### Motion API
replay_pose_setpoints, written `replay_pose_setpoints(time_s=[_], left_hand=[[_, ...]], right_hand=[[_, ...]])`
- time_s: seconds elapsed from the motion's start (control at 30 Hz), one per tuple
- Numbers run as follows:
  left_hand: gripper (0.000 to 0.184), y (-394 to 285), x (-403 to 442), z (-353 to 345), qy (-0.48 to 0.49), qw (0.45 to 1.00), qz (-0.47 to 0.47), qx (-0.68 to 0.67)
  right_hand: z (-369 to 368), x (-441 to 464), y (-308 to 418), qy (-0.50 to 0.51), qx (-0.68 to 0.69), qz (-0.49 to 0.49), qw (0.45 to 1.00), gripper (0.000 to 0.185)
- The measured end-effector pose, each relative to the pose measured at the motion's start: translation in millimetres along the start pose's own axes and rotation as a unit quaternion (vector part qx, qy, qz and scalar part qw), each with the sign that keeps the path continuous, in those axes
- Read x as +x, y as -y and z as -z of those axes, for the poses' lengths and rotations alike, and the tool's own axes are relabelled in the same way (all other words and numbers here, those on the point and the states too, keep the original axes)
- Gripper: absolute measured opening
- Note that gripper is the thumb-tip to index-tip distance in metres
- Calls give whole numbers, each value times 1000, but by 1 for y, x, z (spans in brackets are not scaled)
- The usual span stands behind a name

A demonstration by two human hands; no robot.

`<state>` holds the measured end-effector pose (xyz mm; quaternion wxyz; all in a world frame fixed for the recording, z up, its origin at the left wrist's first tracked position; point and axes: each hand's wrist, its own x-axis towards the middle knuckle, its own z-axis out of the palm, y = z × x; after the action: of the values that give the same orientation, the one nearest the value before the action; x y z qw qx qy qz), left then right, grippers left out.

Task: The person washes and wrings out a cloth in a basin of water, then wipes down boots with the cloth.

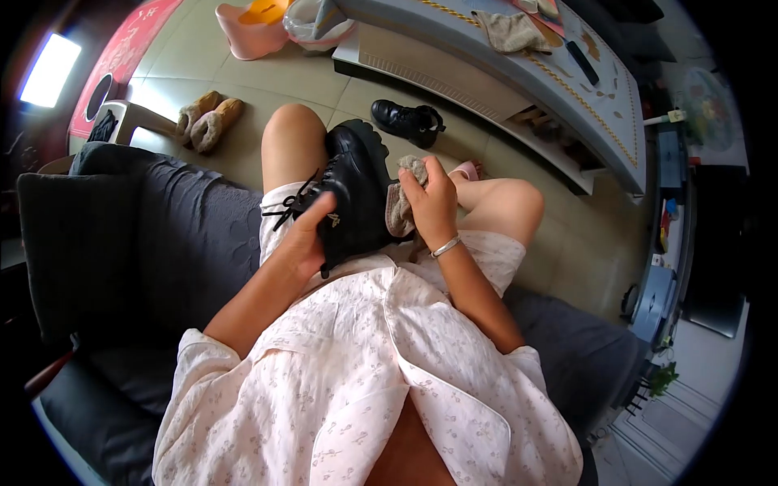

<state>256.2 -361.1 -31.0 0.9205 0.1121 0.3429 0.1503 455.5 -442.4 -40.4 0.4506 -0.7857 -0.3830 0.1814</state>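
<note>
A black lace-up boot (352, 190) lies across my lap, its toe pointing away from me and its chunky sole facing right. My left hand (308, 235) grips the boot at its ankle, with the thumb over the black leather near a small gold mark. In my right hand (433, 198) is a bunched grey-beige cloth (399, 206), pressed close beside the sole and heel. The fingers are wrapped round it, and a silver bracelet circles that wrist. Black laces hang at the boot's left side.
Another black boot (405, 121) rests on the tiled floor ahead. Fur-lined brown slippers (209, 121) stand at the left. A low table (454, 36) bears another cloth (512, 32) and a dark remote (582, 62). I sit on a dark sofa (194, 235).
</note>
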Motion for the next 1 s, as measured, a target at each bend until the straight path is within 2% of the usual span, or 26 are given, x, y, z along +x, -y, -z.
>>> replay_pose_setpoints(time_s=[0.03, 0.07, 0.13, 0.17, 0.3, 0.4, 0.43, 0.47, 0.53, 0.57, 0.6, 0.67, 0.7, 0.73, 0.8, 0.87, 0.93, 1.0], left_hand=[[57, -7, -5, -19, -9, 999, 22, 29], [57, -7, 0, -22, -11, 999, 23, 28], [43, -5, 7, -29, -54, 990, 85, 101], [37, -1, 9, -35, -73, 987, 82, 119], [32, 6, 25, -39, -91, 988, 80, 99], [30, 10, 30, -42, -71, 995, 49, 55], [33, 13, 28, -47, -96, 993, 24, 69], [33, 17, 31, -48, -93, 993, 24, 68], [36, 25, 39, -41, -102, 993, -4, 62], [40, 28, 44, -39, -127, 988, -15, 85], [43, 29, 50, -36, -111, 990, -30, 79], [46, 20, 46, -49, -143, 986, -43, 68], [54, 19, 47, -51, -138, 986, -50, 79], [54, 21, 50, -48, -135, 987, -51, 76], [68, 28, 63, -39, -140, 975, -76, 156], [74, 29, 74, -35, -146, 972, -70, 173], [79, 30, 84, -30, -158, 968, -68, 184], [84, 28, 90, -26, -210, 951, -44, 224]], right_hand=[[-2, 1, 0, 0, 2, -2, 1000, 32], [-3, 1, 0, -1, -2, 8, 1000, 31], [-2, 2, 4, 0, -9, 19, 1000, 31], [-2, 3, 9, 1, -14, 30, 999, 30], [-3, 7, 29, 1, -8, 60, 998, 28], [-4, 6, 43, -10, -76, 140, 987, 23], [0, 6, 42, -8, -102, 188, 977, 23], [6, 7, 40, -9, -105, 190, 976, 23], [21, 7, 31, 22, -208, 249, 946, 24], [30, 7, 25, 11, -246, 251, 936, 26], [41, 7, 19, -11, -273, 232, 933, 25], [65, 14, -9, -61, -276, 128, 950, 25], [78, 15, -10, -94, -241, 108, 960, 25], [87, 15, -9, -128, -205, 88, 966, 25], [92, 11, -4, -141, -168, 99, 971, 27], [80, 1, 6, -129, -98, 58, 985, 29], [57, -10, 8, -116, -157, 139, 971, 32], [35, -13, 15, -70, -189, 173, 964, 31]])
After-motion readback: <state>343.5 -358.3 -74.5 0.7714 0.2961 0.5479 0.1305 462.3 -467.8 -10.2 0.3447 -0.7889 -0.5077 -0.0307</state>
